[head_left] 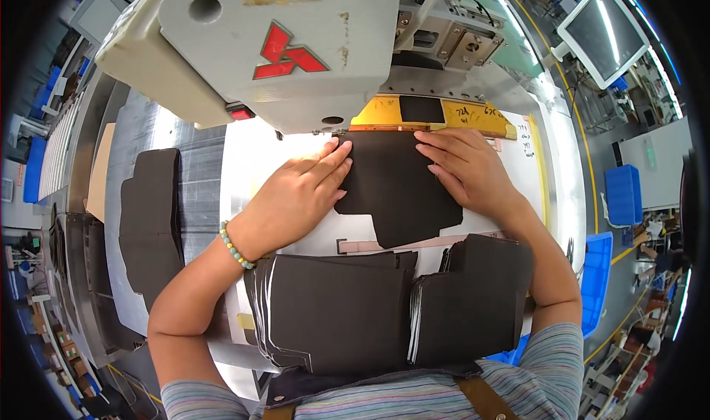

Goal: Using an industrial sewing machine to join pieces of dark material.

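While resting left hand (pixel 299 183) and right hand (pixel 473 168) in unclenched grip at its 2 side edges, held the black panel (pixel 396 179) flat on the white surface (pixel 248 165), judging it light, semi-stiff, best taken there.

Black panel (pixel 392 179), one: matte, stepped outline, apparently single-layered; lies flat on white worktop (pixel 244 150), narrower end nearest.

I count my left hand (pixel 299 187), right hand (pixel 473 170): 2 | black panel (pixel 392 179) under them: 1 | black stacks (pixel 340 309) nearest my body: 2 | beaded bracelet (pixel 234 248): 1
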{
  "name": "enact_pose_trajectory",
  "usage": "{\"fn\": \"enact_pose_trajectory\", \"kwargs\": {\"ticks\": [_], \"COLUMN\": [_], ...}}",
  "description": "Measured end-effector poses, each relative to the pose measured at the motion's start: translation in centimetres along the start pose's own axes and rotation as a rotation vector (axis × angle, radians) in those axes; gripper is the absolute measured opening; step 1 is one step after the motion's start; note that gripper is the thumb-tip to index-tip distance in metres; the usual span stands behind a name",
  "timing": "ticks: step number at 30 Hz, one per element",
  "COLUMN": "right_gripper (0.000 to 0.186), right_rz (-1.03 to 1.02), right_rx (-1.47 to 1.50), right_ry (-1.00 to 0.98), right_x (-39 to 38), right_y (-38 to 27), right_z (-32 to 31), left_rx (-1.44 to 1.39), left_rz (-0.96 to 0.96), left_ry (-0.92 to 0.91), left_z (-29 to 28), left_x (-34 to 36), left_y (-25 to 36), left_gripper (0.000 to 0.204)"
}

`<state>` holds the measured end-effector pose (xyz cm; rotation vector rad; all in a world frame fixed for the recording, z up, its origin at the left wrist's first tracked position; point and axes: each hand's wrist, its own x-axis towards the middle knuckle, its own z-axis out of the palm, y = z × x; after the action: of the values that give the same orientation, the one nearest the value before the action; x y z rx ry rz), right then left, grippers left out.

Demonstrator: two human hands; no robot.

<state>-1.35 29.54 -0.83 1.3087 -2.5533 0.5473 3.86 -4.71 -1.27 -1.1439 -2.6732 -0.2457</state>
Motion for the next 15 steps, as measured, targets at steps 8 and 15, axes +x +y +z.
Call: {"fn": "enact_pose_trajectory", "kwargs": {"ticks": [8,15], "right_gripper": [0.028,0.027], "right_rz": [-0.031,-0.060], "right_rx": [-0.026,-0.036], "right_ry": [0.070,0.087], "right_x": [-0.05,0.11], "right_y": [0.00,-0.31], "right_z": [0.02,-0.10], "left_rx": [-0.119,-0.057], "left_rz": [-0.033,0.012], "left_ry": [-0.069,0.007], "left_z": [-1.11,-1.13], "left_x": [0.34,0.37], "left_y": [-0.68,-0.58], "left_gripper": [0.046,0.042]}}
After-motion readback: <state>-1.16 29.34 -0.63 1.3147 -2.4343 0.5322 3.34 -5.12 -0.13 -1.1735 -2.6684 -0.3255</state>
